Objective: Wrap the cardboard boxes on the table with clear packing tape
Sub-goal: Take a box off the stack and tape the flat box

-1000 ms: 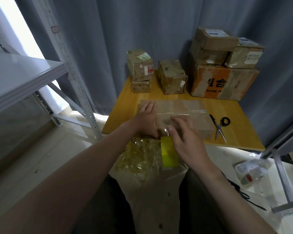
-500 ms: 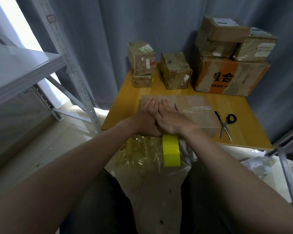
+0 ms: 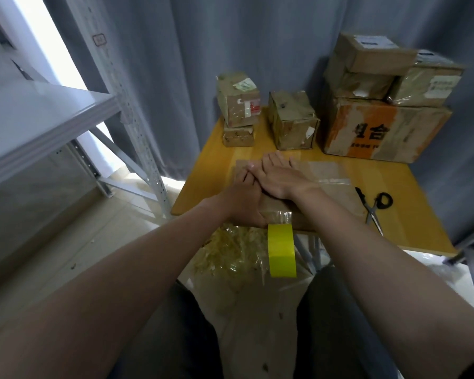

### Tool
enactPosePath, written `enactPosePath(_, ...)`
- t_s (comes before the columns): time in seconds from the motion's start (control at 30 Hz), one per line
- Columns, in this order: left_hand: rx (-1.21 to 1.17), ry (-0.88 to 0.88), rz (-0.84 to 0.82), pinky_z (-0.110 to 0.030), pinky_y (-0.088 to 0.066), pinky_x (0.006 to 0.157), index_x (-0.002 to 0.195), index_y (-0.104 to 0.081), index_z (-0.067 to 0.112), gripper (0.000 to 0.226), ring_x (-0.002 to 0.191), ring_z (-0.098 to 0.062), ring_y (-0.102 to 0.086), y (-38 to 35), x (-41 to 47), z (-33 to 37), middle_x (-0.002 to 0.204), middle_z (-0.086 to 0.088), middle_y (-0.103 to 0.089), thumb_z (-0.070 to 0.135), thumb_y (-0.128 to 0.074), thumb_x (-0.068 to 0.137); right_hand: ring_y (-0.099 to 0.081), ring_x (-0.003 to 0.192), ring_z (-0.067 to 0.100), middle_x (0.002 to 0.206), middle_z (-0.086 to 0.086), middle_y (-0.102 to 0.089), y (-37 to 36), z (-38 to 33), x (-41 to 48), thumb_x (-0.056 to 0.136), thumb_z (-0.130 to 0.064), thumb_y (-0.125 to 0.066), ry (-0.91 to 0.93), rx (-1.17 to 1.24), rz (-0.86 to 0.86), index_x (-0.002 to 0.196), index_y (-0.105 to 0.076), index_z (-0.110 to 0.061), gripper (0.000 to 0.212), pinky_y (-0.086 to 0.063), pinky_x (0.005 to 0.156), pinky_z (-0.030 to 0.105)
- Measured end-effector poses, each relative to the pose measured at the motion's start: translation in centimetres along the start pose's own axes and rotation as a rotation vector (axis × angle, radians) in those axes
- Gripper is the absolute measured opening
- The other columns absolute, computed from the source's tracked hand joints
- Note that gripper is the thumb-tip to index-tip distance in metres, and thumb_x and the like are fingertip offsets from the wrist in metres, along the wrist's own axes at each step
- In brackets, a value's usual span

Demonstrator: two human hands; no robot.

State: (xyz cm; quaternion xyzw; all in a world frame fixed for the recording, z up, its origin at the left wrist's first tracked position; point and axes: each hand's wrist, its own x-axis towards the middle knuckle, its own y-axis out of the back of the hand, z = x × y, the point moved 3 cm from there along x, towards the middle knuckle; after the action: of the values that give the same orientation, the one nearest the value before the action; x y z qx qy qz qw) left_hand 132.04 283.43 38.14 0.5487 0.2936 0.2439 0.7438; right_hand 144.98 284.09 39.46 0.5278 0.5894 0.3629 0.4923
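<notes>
A flat cardboard box lies on the yellow wooden table, with clear tape over its top. My right hand lies flat on the box's left part, fingers straight and pointing away from me. My left hand rests beside and partly under it at the box's left end, fingers extended. A tape roll with a yellow core hangs from a strip of clear tape off the box's near edge, below the table edge.
Scissors lie right of the box. Several taped boxes stand at the back: a small stack, a cube, a large orange-printed box with two boxes on top. A metal shelf stands left. Crumpled tape scraps lie below.
My right hand left the tape roll, moved onto the box top and slid forward along it. The roll now hangs free. My view shifted slightly left.
</notes>
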Motion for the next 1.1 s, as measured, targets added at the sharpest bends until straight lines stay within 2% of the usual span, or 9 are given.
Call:
enactPosePath(0.1,-0.013,-0.015,-0.012,-0.044,-0.006,0.13,0.165,0.0,0.008,0.123,0.155,-0.03,0.025,-0.1,0.2,-0.1,0.171,-0.017,0.015,0.062,-0.071,0.081,0.019,0.157,0.015,0.172,0.003,0.015,-0.6,-0.4,-2.5,0.107,-0.059,-0.003,0.032,0.036,-0.019,0.166,0.003,-0.016,0.074,0.013,0.127,0.045)
enactPosePath(0.27,0.082,-0.038,-0.007,-0.041,0.01,0.128,0.162,0.008,0.003,0.112,0.156,-0.032,0.023,0.3,-0.3,0.7,0.168,-0.022,0.021,0.049,-0.065,0.09,0.005,0.159,0.009,0.173,-0.002,-0.001,-1.8,-0.3,-9.3,0.11,-0.05,-0.01,0.121,0.063,0.015,0.166,-0.008,-0.019,0.064,0.01,0.128,0.043)
enactPosePath(0.43,-0.048,0.024,0.065,-0.037,0.0,0.127,0.163,0.013,0.007,0.131,0.159,-0.026,0.013,0.5,-0.8,0.5,0.172,-0.01,0.015,0.053,-0.077,0.08,-0.018,0.156,0.005,0.165,-0.006,-0.036,-3.0,1.1,-12.0,0.112,-0.03,-0.039,0.186,0.369,0.187,0.153,-0.049,-0.02,0.044,0.003,0.128,0.037)
enactPosePath(0.63,0.048,-0.024,0.3,-0.046,-0.034,0.121,0.163,-0.017,0.009,0.129,0.154,-0.03,-0.022,-1.5,-2.7,-0.5,0.168,-0.011,-0.018,0.055,-0.091,0.068,-0.045,0.142,0.013,0.139,-0.011,-0.063,-4.8,6.0,-16.3,0.088,0.009,-0.054,0.191,0.54,0.653,0.119,-0.074,-0.02,0.047,-0.032,0.122,0.036)
enactPosePath(0.73,0.266,-0.07,0.463,-0.052,-0.049,0.108,0.157,-0.027,0.007,0.102,0.146,-0.036,-0.037,-2.7,-3.8,-0.3,0.157,-0.018,-0.036,0.038,-0.084,0.078,-0.063,0.106,0.011,0.103,-0.009,-0.07,-4.8,6.6,-17.8,0.087,0.004,-0.054,0.162,0.619,0.828,0.097,-0.074,-0.019,0.032,-0.053,0.094,0.037)
enactPosePath(0.8,0.297,-0.087,0.511,-0.05,-0.049,0.107,0.154,-0.035,0.005,0.091,0.143,-0.038,-0.043,-2.9,-4.0,0.3,0.152,-0.02,-0.044,0.027,-0.081,0.078,-0.066,0.092,0.003,0.094,-0.013,-0.071,-5.2,5.7,-18.1,0.097,-0.005,-0.058,0.099,0.717,0.706,0.094,-0.073,-0.025,0.025,-0.056,0.084,0.032)
enactPosePath(0.87,0.33,-0.072,0.493,-0.048,-0.047,0.108,0.151,-0.042,0.006,0.095,0.139,-0.037,-0.047,-2.7,-3.8,0.9,0.149,-0.017,-0.05,0.035,-0.086,0.071,-0.067,0.087,0.005,0.092,-0.011,-0.074,-6.3,4.8,-18.0,0.103,-0.037,-0.059,0.001,0.74,0.439,0.099,-0.075,-0.027,0.019,-0.056,0.08,0.033)
enactPosePath(0.97,0.317,-0.067,0.439,-0.049,-0.04,0.114,0.149,-0.046,0.005,0.102,0.136,-0.038,-0.05,-2.0,-3.6,1.1,0.148,-0.018,-0.052,0.041,-0.09,0.065,-0.068,0.082,0.021,0.086,0.004,-0.073,-7.6,3.2,-18.1,0.088,-0.078,-0.052,-0.019,0.726,0.209,0.093,-0.077,-0.017,0.066,-0.052,0.074,0.033)
enactPosePath(1.1,0.243,-0.025,0.321,-0.044,-0.036,0.116,0.154,-0.041,0.013,0.1,0.139,-0.031,-0.047,1.0,-4.0,2.3,0.154,-0.01,-0.048,0.05,-0.084,0.071,-0.067,0.083,0.016,0.085,0.002,-0.07,-5.7,1.8,-19.0,0.092,-0.054,-0.068,-0.014,0.898,0.365,0.088,-0.073,-0.019,0.036,-0.053,0.073,0.034)
